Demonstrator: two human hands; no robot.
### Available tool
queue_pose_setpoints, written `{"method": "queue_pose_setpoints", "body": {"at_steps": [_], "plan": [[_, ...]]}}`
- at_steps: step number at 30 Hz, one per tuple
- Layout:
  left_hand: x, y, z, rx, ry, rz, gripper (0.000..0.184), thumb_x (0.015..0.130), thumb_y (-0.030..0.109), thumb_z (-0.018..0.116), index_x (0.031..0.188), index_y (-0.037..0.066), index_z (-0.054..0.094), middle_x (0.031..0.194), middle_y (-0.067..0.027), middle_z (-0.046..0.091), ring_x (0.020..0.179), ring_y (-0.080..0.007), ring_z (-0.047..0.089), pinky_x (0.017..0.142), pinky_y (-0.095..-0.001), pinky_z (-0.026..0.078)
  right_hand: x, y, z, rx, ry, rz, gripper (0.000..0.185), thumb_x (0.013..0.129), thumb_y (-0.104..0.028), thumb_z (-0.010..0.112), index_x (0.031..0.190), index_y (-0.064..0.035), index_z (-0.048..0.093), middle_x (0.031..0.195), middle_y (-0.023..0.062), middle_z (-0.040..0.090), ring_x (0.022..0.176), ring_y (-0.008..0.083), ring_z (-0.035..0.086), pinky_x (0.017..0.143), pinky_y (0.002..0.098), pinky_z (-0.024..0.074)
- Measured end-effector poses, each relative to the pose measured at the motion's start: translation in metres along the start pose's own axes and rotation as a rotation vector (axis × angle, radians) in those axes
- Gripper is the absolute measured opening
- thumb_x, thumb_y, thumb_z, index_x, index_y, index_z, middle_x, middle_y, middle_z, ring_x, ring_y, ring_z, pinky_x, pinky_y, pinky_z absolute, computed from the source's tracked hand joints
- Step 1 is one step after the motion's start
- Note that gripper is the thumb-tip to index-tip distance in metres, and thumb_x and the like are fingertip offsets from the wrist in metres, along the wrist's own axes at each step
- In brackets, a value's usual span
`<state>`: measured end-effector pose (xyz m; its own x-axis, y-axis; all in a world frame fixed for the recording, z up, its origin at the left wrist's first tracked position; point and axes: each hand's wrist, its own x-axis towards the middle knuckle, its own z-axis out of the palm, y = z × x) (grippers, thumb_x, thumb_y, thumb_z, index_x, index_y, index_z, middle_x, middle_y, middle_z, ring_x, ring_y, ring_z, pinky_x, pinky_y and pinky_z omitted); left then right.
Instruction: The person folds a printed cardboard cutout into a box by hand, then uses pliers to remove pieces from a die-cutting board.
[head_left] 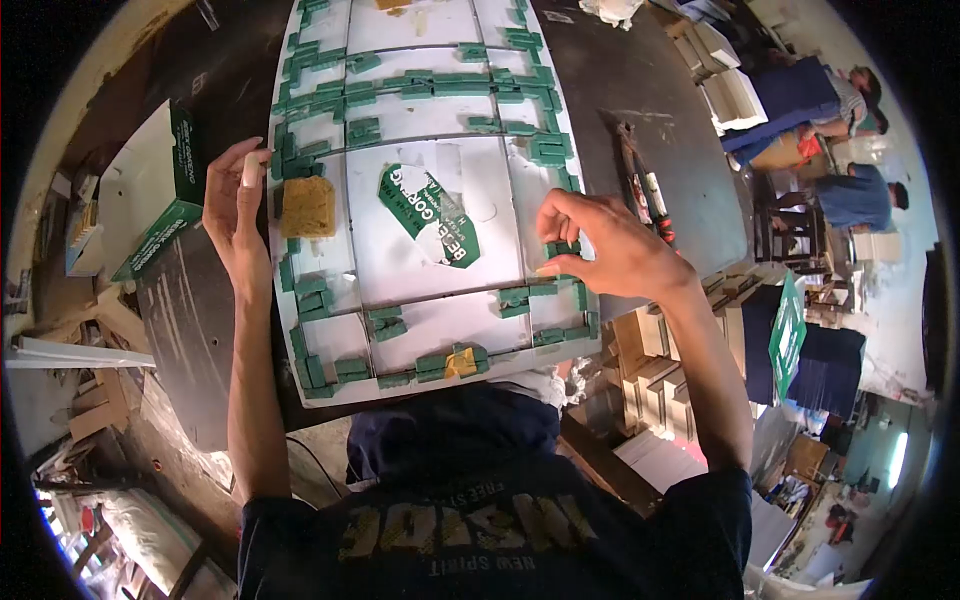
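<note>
A white board lies in front of me, crossed by thin dark lines and lined with many green foam-like strips. Beside its left edge, near a yellow-brown spongy block, my left hand is raised with fingers extended. My right hand hovers over the right edge, fingers curled and thumb apart, close to the green pieces there. Nothing shows between its fingertips. A torn green-and-white printed card lies at the board's middle. A small yellow patch sits among green pieces at the near edge.
The board rests on a dark table. To its right lie tools with red handles. A green-and-white carton piece stands at the left. Cardboard stacks and two people are farther right.
</note>
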<state>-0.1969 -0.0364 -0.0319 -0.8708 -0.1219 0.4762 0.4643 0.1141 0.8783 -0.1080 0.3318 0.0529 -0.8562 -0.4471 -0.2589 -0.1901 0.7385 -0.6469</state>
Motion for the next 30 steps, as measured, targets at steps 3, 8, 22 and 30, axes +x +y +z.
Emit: {"method": "queue_pose_setpoints", "body": {"at_steps": [3, 8, 22, 30], "plan": [[0.000, 0.003, -0.001, -0.008, 0.000, -0.003, 0.036, 0.100, 0.029, 0.059, 0.121, 0.000, 0.063, 0.109, -0.0077, 0.067, 0.104, -0.0120, 0.058, 0.096, -0.0276, 0.041, 0.006, 0.000, -0.001, 0.054, 0.002, -0.022, 0.040, 0.077, -0.004, 0.081, 0.103, -0.0039, 0.051, 0.094, 0.0092, 0.064, 0.085, 0.0240, 0.060, 0.080, 0.0395, 0.0480], [0.000, -0.001, -0.001, -0.035, 0.020, 0.000, 0.036, 0.100, 0.029, 0.059, 0.121, -0.001, 0.062, 0.109, -0.0079, 0.067, 0.104, -0.0130, 0.057, 0.096, -0.0287, 0.042, 0.003, 0.004, 0.004, 0.008, 0.063, -0.119, 0.039, 0.074, 0.000, 0.082, 0.101, -0.0035, 0.054, 0.089, 0.0072, 0.062, 0.079, 0.0208, 0.057, 0.076, 0.0357, 0.0482], [-0.039, 0.142, 0.077, -0.485, -0.578, -0.442, 0.024, 0.093, 0.010, 0.071, 0.112, -0.003, 0.073, 0.105, -0.0159, 0.074, 0.098, -0.0175, 0.069, 0.083, -0.0322, 0.058, -0.019, -0.079, 0.006, 0.121, 0.681, -0.553, 0.023, 0.073, -0.001, 0.085, 0.094, -0.0025, 0.075, 0.092, 0.0091, 0.073, 0.076, 0.0159, 0.069, 0.068, 0.0260, 0.0543], [-0.010, 0.110, -0.011, 0.030, -0.176, -0.111, 0.021, 0.096, 0.011, 0.068, 0.115, 0.003, 0.073, 0.101, -0.0095, 0.075, 0.090, -0.0124, 0.068, 0.080, -0.0274, 0.054, -0.053, -0.020, 0.009, -0.112, 0.968, 0.177, 0.034, 0.079, -0.007, 0.084, 0.109, -0.0009, 0.070, 0.093, 0.0091, 0.072, 0.080, 0.0210, 0.066, 0.074, 0.0310, 0.0523]]}}
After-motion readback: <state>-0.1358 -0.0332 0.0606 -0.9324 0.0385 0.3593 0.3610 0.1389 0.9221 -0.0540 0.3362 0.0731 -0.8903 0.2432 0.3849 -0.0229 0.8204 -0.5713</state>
